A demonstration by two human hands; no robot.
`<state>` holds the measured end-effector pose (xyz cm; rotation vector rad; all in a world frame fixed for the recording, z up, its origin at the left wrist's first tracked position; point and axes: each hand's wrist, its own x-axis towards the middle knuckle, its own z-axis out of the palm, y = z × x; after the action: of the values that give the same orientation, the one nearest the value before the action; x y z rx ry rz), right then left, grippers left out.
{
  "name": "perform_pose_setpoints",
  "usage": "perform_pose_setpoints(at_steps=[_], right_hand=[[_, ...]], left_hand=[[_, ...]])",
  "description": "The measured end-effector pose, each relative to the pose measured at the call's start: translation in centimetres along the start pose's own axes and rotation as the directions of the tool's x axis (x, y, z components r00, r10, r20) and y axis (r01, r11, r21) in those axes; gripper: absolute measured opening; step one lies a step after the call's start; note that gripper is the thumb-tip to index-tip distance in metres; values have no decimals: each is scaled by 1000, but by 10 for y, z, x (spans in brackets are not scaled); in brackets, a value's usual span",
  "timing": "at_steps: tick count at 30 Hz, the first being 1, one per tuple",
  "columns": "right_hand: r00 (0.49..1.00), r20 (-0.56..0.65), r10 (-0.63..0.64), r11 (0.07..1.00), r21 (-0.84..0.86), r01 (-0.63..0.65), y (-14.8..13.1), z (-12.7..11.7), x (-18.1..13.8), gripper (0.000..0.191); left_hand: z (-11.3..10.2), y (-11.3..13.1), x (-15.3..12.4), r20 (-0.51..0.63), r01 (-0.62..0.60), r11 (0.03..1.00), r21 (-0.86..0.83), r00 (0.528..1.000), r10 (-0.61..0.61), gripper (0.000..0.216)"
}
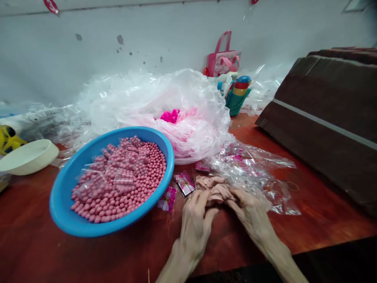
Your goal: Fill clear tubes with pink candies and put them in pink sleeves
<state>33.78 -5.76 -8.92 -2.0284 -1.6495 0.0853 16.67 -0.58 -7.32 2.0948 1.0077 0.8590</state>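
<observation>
A crumpled beige cloth [214, 188] lies bunched on the red tabletop, and both hands are on it. My left hand [196, 216] grips its near left side, with a ring on one finger. From the right, my right hand [250, 208] has its fingers closed on the other edge; its fingertips are partly hidden in the folds. Just left of the cloth lie a small purple packet [185, 183] and another purple packet [167, 199]. Clear plastic bags [250, 169] with more purple packets inside spread behind and beside my right hand.
On the left stands a blue basin [66, 218] of pink beads, some in small clear bags. A white bowl [29, 157] sits beyond it. Behind is a large plastic bag [194, 145] with pink contents. A stack of dark brown sheets [326, 106] rises at right.
</observation>
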Motion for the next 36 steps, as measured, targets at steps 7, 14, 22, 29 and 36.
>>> perform_pose_setpoints(at_steps=[7, 14, 22, 29, 36], right_hand=[[985, -119, -126, 990, -84, 117, -78, -2, -8, 41], [948, 134, -289, 957, 2, 291, -116, 65, 8, 38], [956, 197, -215, 944, 293, 152, -109, 64, 1, 25], [977, 107, -186, 867, 485, 112, -105, 58, 2, 19], [994, 63, -93, 868, 494, 49, -106, 56, -2, 32]], left_hand=[[-32, -63, -58, -268, 129, 859, 496, 963, 11, 35], [-23, -62, -79, -143, -3, 794, 608, 983, 113, 42], [-47, -54, -80, -293, 182, 893, 411, 954, -59, 28], [-46, -50, -58, -300, 258, 908, 330, 941, -158, 13], [-48, -46, -61, -265, 249, 932, 263, 948, -178, 12]])
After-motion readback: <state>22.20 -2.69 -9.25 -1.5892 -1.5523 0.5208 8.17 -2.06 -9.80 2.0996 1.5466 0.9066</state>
